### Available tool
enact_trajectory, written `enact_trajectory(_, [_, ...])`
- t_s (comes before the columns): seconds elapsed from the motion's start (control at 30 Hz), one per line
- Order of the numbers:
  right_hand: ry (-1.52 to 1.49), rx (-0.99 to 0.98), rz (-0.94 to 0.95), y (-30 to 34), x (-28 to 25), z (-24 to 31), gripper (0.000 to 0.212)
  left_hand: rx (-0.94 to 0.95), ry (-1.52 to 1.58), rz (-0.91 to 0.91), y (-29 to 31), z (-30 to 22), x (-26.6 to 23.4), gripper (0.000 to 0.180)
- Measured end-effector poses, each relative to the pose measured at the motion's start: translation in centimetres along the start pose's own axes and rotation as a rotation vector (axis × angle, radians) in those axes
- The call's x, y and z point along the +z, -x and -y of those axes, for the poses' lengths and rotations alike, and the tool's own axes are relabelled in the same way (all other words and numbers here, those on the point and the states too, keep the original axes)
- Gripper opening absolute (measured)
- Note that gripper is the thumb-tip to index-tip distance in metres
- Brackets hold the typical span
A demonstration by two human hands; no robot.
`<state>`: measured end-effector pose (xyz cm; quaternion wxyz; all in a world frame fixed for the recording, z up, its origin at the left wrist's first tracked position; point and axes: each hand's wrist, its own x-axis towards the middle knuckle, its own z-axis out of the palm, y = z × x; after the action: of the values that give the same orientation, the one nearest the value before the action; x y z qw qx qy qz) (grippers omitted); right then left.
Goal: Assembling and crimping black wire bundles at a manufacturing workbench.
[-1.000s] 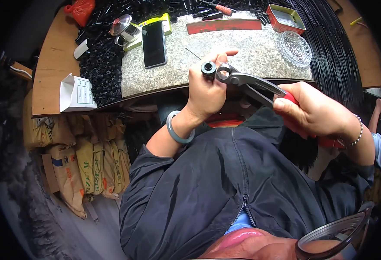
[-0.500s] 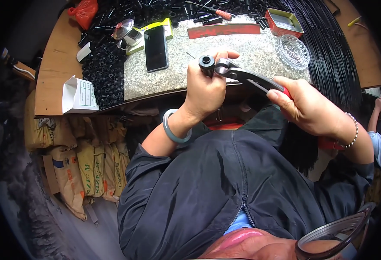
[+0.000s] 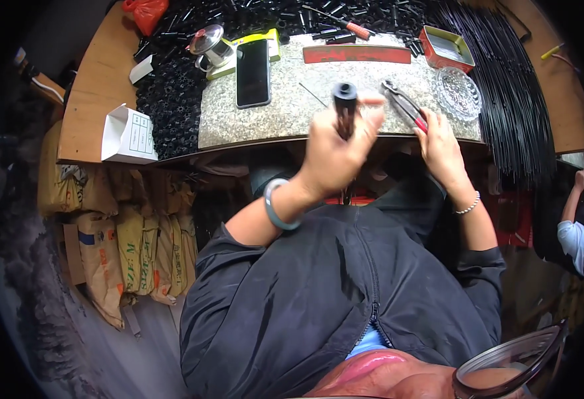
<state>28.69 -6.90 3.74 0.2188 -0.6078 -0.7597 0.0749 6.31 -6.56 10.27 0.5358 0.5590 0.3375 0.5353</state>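
My left hand (image 3: 337,149) is wrapped round a black tube-shaped part (image 3: 346,106), held upright above the near edge of the speckled board (image 3: 238,126). The part's round end with a hole faces up; hand and part are a little blurred. To the right, my right hand (image 3: 443,149) has its fingers on the red handle of a pair of pliers (image 3: 403,105). The pliers' dark jaws point away from me, low over the board and apart from the black part. A thin metal rod (image 3: 313,94) lies just left of the black part.
A phone (image 3: 252,73), a lidded glass cup (image 3: 211,46) and a red strip (image 3: 357,54) are at the board's far side. At right stand a glass dish (image 3: 458,93), a red tin (image 3: 447,48) and long black rods (image 3: 504,86). Small black parts (image 3: 172,100) heap around a white box (image 3: 129,135).
The pliers have come away from the black part and dropped to the board on the right, with my right hand drawn in. My left hand has moved slightly right and nearer me.
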Motion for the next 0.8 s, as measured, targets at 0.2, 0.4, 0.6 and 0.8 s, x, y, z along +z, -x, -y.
enact_trajectory(0.2, [0.398, -0.037, -0.321, 0.1, 1.8, 1.0, 0.036, -0.043, -0.266, 0.061, 9.2, 15.2, -0.5, 0.027])
enact_trajectory(0.4, [-0.147, -0.284, -0.332, 2.7, 3.0, 4.1, 0.032, 0.118, -0.432, -0.027, 5.0, 11.5, -1.9, 0.028])
enact_trajectory(0.6, [-0.268, -0.405, -0.172, 3.8, 4.1, 5.1, 0.018, 0.430, -0.738, -0.317, 5.4, -1.7, -14.2, 0.048])
enact_trajectory(0.8, [-0.358, -0.444, -0.017, 4.7, 6.4, 6.5, 0.019, -0.284, -1.001, -0.622, 25.6, 6.7, -20.9, 0.044])
